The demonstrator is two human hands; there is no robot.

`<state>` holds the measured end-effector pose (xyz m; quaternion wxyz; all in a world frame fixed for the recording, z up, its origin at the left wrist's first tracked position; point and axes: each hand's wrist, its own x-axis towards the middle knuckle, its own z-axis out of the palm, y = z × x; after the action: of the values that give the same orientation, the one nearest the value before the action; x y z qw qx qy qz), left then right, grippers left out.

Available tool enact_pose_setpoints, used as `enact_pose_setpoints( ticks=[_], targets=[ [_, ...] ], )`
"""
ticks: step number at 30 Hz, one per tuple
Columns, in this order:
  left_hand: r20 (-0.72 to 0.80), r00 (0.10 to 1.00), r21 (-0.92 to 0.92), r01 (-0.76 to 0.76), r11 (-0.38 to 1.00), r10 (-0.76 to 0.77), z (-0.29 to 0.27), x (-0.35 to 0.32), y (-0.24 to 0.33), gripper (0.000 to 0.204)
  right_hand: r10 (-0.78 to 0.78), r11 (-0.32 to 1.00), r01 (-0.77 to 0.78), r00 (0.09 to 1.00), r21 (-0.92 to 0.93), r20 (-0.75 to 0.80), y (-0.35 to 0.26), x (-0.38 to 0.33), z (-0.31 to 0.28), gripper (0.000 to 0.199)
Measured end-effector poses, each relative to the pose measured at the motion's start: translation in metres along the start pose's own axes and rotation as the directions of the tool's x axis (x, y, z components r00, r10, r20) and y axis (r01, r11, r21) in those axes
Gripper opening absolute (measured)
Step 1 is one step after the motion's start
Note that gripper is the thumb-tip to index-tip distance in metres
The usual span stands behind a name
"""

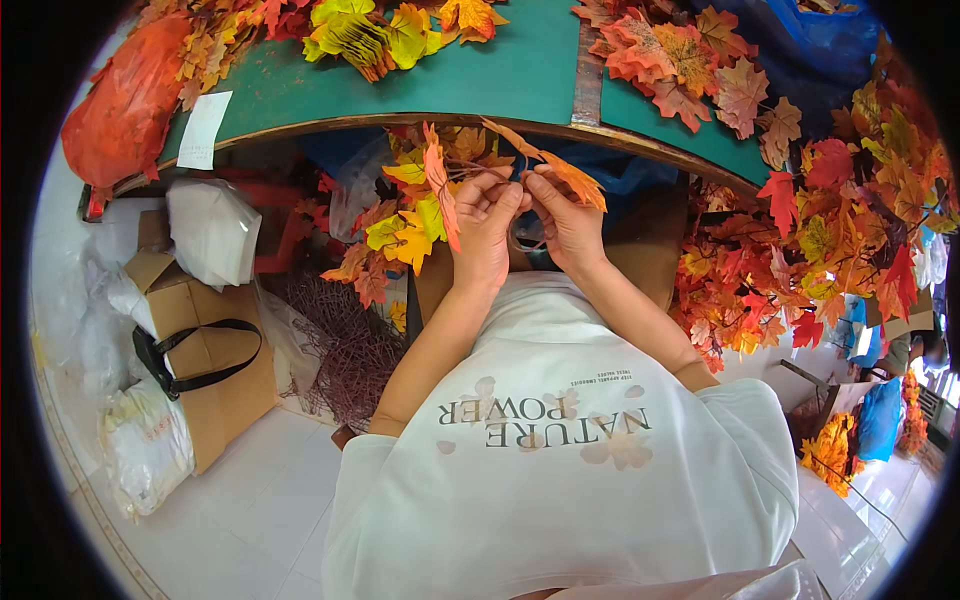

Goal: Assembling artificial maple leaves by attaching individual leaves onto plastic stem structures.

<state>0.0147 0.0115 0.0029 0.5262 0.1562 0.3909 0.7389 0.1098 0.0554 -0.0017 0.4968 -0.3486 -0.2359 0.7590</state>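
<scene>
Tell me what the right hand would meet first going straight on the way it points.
Pointing up and left, the right hand would likely meet the upper orange leaf first, though depth is unclear and the left hand sits close by.

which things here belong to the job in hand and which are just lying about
Likely the job: orange leaves, pinched between left hand and right hand; yellow-green leaves on the table; perhaps the twigs.

Seemingly just lying about: paper slip; cardboard box; white bag.
</scene>
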Motion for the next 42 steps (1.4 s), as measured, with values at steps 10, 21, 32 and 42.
enact_pose_setpoints(
  ticks=[10,21,32,42],
  targets=[
    [-0.032,0.999,-0.007,-0.007,1.0,0.007,0.005,-0.001,-0.003,0.023,0.138,0.943,-0.165,0.984,0.288,0.113,0.001,0.004,-0.008,0.01],
    [-0.032,0.999,0.029,-0.006,1.0,0.007,0.007,0.001,-0.003,0.023,0.146,0.945,-0.171,0.983,0.279,0.107,0.002,0.007,-0.011,0.009],
    [-0.021,1.0,0.064,-0.01,0.998,0.012,-0.001,0.002,-0.008,0.021,0.03,0.996,-0.032,0.999,0.087,0.031,0.002,0.0,-0.008,0.013],
    [0.032,0.999,0.002,-0.042,0.999,0.042,-0.008,0.009,-0.015,0.016,-0.052,0.994,0.06,0.996,-0.097,0.079,0.005,0.005,-0.012,0.012]
  ],
)
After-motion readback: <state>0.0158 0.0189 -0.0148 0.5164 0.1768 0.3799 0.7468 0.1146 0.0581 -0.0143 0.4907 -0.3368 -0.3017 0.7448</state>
